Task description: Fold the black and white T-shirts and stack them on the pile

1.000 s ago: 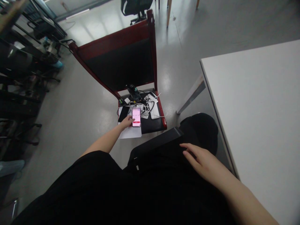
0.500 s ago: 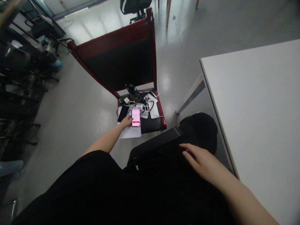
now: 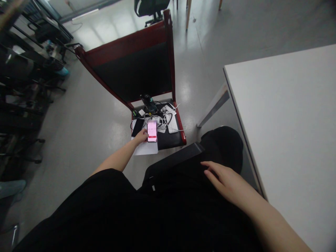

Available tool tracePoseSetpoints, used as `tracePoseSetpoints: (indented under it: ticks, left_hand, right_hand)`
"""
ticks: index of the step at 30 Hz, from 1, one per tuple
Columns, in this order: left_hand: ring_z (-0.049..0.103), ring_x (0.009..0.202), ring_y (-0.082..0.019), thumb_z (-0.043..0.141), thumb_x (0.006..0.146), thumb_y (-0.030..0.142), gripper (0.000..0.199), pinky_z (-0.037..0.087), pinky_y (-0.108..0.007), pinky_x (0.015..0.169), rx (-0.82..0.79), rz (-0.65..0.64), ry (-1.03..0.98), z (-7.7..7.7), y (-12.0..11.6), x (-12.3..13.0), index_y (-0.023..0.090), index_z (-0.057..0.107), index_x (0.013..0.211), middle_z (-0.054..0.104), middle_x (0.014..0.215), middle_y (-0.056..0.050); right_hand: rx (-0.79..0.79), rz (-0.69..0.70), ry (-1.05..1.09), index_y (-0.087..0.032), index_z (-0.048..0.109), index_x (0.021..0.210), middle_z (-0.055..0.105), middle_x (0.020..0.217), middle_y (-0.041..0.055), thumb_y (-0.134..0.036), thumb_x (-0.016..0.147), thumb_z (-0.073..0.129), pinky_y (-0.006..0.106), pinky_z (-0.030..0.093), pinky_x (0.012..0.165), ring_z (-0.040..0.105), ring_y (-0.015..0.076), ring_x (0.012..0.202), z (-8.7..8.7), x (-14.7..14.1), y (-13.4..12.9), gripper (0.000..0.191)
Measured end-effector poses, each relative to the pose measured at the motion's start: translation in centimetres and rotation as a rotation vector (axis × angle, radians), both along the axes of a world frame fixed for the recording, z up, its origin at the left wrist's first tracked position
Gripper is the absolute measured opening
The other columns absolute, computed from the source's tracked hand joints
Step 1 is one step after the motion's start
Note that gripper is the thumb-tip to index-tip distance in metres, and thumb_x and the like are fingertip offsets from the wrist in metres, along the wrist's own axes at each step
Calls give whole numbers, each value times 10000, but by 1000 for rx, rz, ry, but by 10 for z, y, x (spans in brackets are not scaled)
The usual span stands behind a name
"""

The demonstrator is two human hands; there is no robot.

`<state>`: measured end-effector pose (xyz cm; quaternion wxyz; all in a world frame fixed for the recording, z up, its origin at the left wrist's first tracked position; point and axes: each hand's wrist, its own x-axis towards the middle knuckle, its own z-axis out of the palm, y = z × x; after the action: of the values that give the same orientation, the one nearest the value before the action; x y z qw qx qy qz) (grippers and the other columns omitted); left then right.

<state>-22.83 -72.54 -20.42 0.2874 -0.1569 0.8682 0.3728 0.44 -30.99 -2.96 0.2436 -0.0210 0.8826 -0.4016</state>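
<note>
My left hand (image 3: 141, 136) is at the left edge of a phone (image 3: 152, 129) with a lit pink screen, above the seat of a wooden chair. Its fingers are bent in at that edge, and one fingertip lies over the lower left of the screen. Large digits and a red bar show on the display. My right hand (image 3: 220, 176) rests over my dark clothing with fingers loosely stretched and nothing in them. Just beyond it runs a long black bar-shaped thing (image 3: 174, 159); its kind is unclear.
On the red-framed chair (image 3: 172, 141) are tangled white cables (image 3: 160, 120), a white slab (image 3: 172, 123), a dark flat device (image 3: 138, 127), a dark upright object (image 3: 149, 102) and paper (image 3: 147, 148). A white table (image 3: 288, 122) stands to the right. Office chairs and clutter line the left.
The digits on the phone's screen have changed. Both hands stay almost where they were.
</note>
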Motion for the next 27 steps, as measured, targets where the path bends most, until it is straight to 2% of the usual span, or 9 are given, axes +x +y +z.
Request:
tracePoseSetpoints:
  ticks: [8,16,22,27]
  left_hand:
    - [583,548,-128,733,909,246,268,478,-218,555,4,13,-20,-4,-1,-1,197,596,1134,602,697,36]
    - [632,601,-146,729,948,292,224,519,-242,584,22,36,-31,-2,0,-3,202,592,1100,651,752,0]
    - [658,642,-167,707,977,405,246,537,-261,592,42,54,-32,-3,0,-2,216,598,1092,668,762,-15]
    - [616,575,-155,657,1001,497,297,512,-258,572,33,43,-25,-4,1,-2,220,588,1084,616,691,16]
  right_hand:
    - [1,20,0,-229,679,1361,737,1342,115,-430,1054,472,498,563,1058,710,312,1213,-3,0,0,421]
    - [18,28,-10,-237,668,1373,731,1353,108,-431,1064,465,486,564,1058,709,306,1214,-3,0,1,417]
    - [19,25,-6,-241,672,1363,740,1337,108,-432,1058,462,491,570,1049,712,308,1210,-3,1,0,417]
    - [12,15,0,-247,682,1352,754,1311,109,-428,1047,480,488,578,1030,723,310,1185,-3,0,0,408]
